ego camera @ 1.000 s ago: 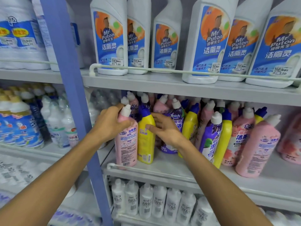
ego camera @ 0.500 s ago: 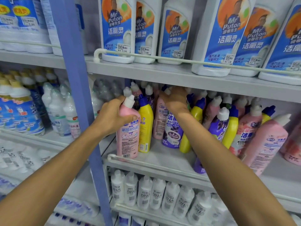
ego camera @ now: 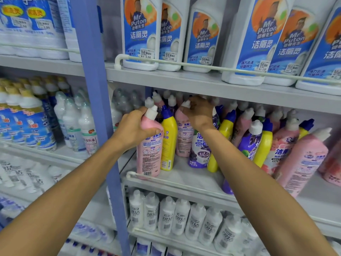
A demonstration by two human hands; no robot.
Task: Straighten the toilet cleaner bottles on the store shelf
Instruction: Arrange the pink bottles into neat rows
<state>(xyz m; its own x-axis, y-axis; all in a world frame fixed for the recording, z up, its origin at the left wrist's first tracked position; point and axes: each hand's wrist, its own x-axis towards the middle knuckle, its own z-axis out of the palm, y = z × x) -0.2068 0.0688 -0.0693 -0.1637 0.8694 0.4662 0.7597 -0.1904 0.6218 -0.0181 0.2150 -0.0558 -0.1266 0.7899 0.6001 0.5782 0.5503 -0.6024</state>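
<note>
On the grey metal shelf (ego camera: pixel 188 180) right of the blue upright post (ego camera: pixel 96 126), the farther pink, yellow and purple plastic bottles (ego camera: pixel 302 163) are left leaning. Nearest the post, an upright pink bottle (ego camera: pixel 149 154) is gripped by the left hand (ego camera: pixel 132 129), and a second pink bottle (ego camera: pixel 184 139) is pinched at its cap by the right hand (ego camera: pixel 199 111).

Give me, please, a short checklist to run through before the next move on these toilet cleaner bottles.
1. Left hand grips the front pink plastic bottle with white cap: ok, fingers wrapped round its shoulder.
2. That bottle upright behind the white wire rail: ok.
3. Right hand on the cap of the rear pink bottle: ok, fingers curled at it.
4. Yellow bottle with blue cap between them upright: ok.
5. Purple bottle with white cap and its neighbours beyond the right arm: not ok, they stand tilted.
6. Back rows straight: cannot tell, hidden under the shelf above.
</note>
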